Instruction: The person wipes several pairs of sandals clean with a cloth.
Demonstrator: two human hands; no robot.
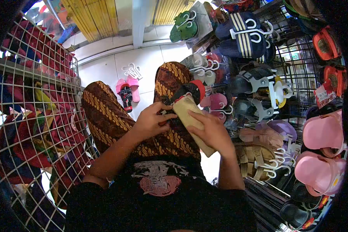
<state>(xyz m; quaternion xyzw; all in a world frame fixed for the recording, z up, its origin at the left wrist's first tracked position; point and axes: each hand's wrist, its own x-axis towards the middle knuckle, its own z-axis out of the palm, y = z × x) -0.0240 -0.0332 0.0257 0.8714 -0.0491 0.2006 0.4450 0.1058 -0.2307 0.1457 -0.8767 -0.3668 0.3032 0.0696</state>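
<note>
Your right hand [212, 130] is closed over a long, flat tan piece [184, 109], material unclear; it lies slantwise above your right thigh. Your left hand [152, 120] has bent fingers at its upper left edge; can't tell if they're pinching anything. A black-and-red strap-like item [197, 89] sits at the piece's far end, by your right knee. Pink open-toe slippers [135, 92] are on the white tile floor [149, 86], ahead between your knees.

The left is barred by a wire grid [42, 92], the right by hanging footwear [245, 40]. Between the knees [97, 93], a gap is left above the floor [149, 91], partly taken up by pink slippers [134, 91].
</note>
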